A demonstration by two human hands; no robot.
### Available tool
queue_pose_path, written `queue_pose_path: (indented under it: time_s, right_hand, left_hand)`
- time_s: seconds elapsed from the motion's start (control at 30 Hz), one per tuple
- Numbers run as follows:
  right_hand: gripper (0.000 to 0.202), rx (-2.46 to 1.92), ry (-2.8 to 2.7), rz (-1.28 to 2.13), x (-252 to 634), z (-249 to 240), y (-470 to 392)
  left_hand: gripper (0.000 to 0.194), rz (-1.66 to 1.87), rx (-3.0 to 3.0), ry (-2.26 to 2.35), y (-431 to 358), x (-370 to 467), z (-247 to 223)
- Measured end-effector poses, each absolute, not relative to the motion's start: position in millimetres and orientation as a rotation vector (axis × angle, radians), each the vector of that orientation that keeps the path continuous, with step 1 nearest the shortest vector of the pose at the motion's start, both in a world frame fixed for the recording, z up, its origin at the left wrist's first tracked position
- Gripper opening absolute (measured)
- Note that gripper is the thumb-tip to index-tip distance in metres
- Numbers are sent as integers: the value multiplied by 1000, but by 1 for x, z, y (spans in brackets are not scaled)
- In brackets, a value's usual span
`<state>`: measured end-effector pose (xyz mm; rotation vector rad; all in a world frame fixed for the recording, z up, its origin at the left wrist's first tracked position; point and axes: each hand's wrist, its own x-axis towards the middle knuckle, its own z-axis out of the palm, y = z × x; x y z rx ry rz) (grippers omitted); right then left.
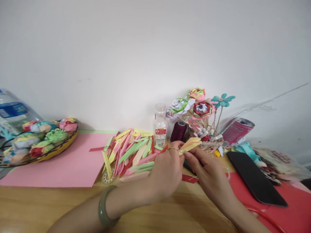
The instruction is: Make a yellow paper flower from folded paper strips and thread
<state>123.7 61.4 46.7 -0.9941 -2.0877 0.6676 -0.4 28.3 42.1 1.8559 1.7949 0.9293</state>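
Folded yellow and peach paper strips [191,144] stick up in a small fan between my two hands, above the table. My left hand [168,170] is closed around their lower end, with a ring on one finger and a green bangle on the wrist. From the other side, my right hand [206,165] pinches the same strips with thumb and fingers. The lower end of the bunch is hidden by my fingers. Just left of my hands lies a heap of folded paper strips [134,150] in green, pink, yellow and red.
Behind my hands stand a glass bottle [160,126], a thread spool [178,131] and paper flowers [201,108]. A pink can [238,131] leans at the right, near a black phone [256,178] on red paper [295,200]. Leftward are pink paper [80,165] and a flower basket [54,153].
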Motion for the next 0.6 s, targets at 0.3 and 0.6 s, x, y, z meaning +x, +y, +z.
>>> queue_pose_path:
  time_s: [0.3,0.6]
  right_hand:
    - [23,-987,-2068,617,126,50,61]
    - [27,-1003,-2065,696,129,55,62]
  left_hand:
    - [26,1194,1552,1283,24,-4,52]
    - [21,1123,1010,930,36,-9,54]
